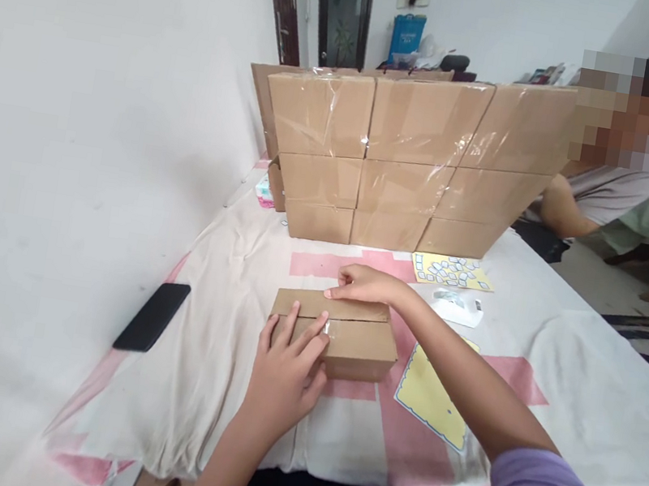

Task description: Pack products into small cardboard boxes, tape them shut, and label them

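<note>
A small brown cardboard box (361, 346) lies on the cloth in front of me, its two top flaps meeting along a seam. A short strip of clear tape (330, 328) shines at the seam near the middle. My left hand (289, 365) rests with spread fingers on the box's left end, thumb along the near side. On the far edge of the top sits my right hand (364, 284), its fingers curled together and the thumb touching the cardboard. Whatever may be between those fingers is hidden.
Stacked cardboard boxes (410, 166) wrapped in clear film form a wall behind. Right of the box lie a yellow sheet (430, 391), a white packet (457, 307) and a sticker sheet (452, 271). A black phone (152, 317) lies left. A person (598, 188) sits back right.
</note>
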A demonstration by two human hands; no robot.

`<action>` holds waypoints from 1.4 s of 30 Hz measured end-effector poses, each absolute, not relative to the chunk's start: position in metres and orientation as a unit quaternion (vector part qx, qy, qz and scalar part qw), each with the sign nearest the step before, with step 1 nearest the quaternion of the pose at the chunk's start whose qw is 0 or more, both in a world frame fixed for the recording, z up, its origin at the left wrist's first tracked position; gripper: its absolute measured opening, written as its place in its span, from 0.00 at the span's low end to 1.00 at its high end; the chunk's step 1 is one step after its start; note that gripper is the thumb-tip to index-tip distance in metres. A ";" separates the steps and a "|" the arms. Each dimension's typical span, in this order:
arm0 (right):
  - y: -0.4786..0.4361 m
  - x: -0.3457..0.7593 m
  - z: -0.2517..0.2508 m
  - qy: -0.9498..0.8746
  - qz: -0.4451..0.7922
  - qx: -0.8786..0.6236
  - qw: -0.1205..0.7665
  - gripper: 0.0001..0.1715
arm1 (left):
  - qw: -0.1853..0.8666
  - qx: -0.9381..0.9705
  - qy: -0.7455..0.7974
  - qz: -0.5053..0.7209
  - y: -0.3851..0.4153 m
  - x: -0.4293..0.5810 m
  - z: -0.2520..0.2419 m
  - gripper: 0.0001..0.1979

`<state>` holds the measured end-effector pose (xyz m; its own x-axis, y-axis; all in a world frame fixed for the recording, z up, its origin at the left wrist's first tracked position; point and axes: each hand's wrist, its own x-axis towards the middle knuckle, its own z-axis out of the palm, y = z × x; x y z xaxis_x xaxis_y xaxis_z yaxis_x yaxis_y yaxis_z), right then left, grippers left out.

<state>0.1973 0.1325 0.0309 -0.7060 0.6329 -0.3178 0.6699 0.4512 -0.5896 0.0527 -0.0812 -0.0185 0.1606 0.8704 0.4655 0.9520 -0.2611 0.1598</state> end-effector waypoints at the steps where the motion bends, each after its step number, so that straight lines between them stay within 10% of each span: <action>1: 0.131 0.202 0.025 0.844 -0.372 0.387 0.009 0.28 | 0.089 -0.762 -0.595 -0.241 -0.080 0.053 -0.017 0.13; 11: 0.197 0.368 -0.001 0.755 -0.219 0.584 -0.202 0.18 | 0.172 -0.781 -0.514 -0.312 -0.069 0.042 -0.037 0.17; 24: 0.277 0.457 -0.063 0.809 -0.248 0.530 -0.048 0.18 | 0.238 -0.765 -0.477 -0.360 -0.043 0.037 -0.051 0.15; 42: 0.268 0.465 -0.065 0.746 -0.358 0.524 -0.199 0.11 | 0.239 -0.755 -0.494 -0.359 -0.026 0.043 -0.052 0.13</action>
